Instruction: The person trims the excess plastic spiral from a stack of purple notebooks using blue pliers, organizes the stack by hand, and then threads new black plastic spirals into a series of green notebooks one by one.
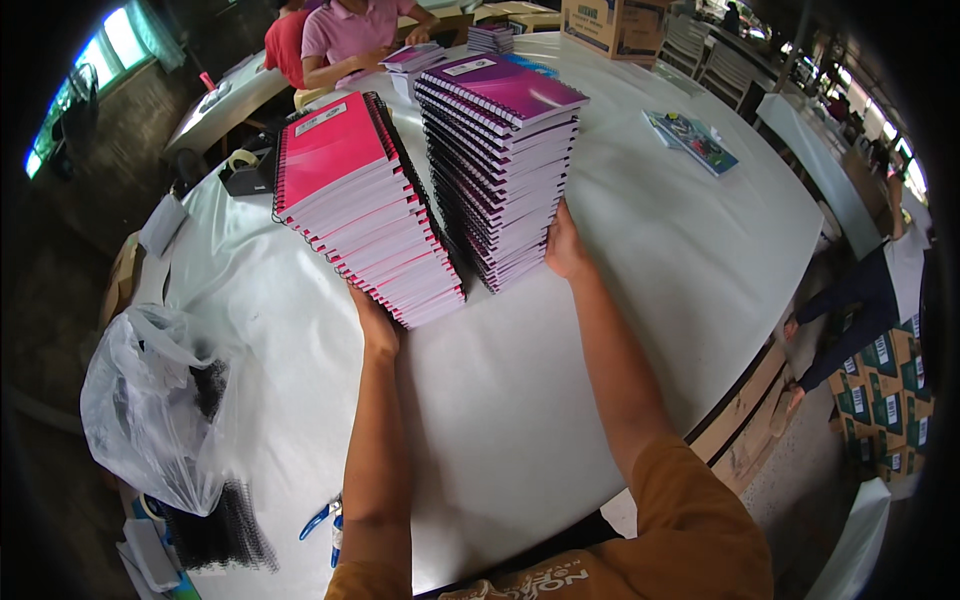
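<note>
Two tall stacks of spiral-bound notebooks stand side by side on the white-covered table, one with pink covers [335,150] and one with purple covers [510,90]. My left hand [373,322] presses on the lower left side of the pink stack, its fingers mostly hidden by the notebooks. Against the right side of the purple stack lies my right hand [567,243], its fingertips out of sight behind the pages. Both stacks are held between my two hands. Black spiral bindings show along the purple stack's left edge.
At the left lie a clear plastic bag [150,400] and black binding coils [225,530]. Blue-handled pliers [325,525] rest near the front edge. A tape dispenser [248,172] is at the far left, booklets [695,140] at the right. A co-worker [350,40] handles purple notebooks opposite.
</note>
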The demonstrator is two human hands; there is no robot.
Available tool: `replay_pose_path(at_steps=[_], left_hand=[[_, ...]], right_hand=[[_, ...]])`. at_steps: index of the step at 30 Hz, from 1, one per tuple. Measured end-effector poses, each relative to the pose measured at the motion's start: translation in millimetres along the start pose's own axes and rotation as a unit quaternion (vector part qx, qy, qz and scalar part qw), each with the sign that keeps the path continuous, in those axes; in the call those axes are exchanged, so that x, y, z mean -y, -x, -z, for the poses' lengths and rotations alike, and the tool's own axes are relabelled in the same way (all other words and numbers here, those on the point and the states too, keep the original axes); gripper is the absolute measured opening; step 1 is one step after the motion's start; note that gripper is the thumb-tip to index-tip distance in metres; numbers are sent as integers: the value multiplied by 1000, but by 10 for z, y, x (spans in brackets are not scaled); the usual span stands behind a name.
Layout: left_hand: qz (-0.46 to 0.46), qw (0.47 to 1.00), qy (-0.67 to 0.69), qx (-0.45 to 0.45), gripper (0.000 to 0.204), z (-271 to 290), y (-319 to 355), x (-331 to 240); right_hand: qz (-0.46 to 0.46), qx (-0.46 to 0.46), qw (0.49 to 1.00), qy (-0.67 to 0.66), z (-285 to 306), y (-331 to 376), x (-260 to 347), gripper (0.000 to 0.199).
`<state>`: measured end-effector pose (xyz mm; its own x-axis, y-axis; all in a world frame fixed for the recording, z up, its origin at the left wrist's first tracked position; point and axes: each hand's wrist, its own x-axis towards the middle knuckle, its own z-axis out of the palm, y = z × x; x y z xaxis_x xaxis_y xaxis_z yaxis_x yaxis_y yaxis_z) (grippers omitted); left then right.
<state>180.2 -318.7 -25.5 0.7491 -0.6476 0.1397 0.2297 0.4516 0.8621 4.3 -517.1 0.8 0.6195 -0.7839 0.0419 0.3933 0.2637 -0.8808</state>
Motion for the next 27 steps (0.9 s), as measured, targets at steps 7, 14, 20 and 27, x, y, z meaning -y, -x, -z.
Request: replay_pose_path(at_steps=[7,14,20,27], left_hand=[[-9,1000,0,-4,69,2,-19,31],[66,997,-12,-25,65,163,-95,163],[98,995,7,-14,61,118,-106,162],[130,988,-76,25,67,379,-217,77]], right_hand=[[-50,71,994,-63,4,-133,-203,70],[-58,31,998,-26,43,-157,-390,48],[-39,56,998,6,221,-161,-409,48],[-60,91,994,6,19,-199,-152,62]])
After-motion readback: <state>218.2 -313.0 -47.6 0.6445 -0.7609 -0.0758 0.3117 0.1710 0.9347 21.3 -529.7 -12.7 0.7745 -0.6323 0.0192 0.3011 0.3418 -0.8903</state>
